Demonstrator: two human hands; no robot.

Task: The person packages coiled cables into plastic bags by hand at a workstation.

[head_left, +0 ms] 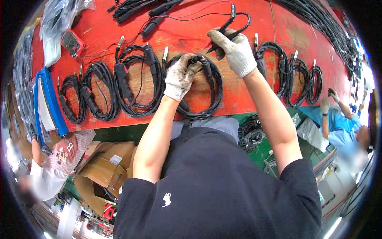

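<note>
My left hand (181,76), in a stained white work glove, pinches a round black cable connector (193,59). That connector belongs to a coiled black cable (217,89) lying on the red table in front of me. Above and right of the coil, my gloved right hand (234,49) grips a pair of test probes (215,47). The probe tips point down and left, apart from the connector. Thin leads loop up from the probes and run left across the table toward a red and dark multimeter (71,43).
More coiled black cables (139,85) lie in a row to both sides. Loose cables (326,28) sit along the far edge. A blue tray (49,101) stands at the left end, with a cardboard box (109,167) below. People work at left (47,171) and right (338,127).
</note>
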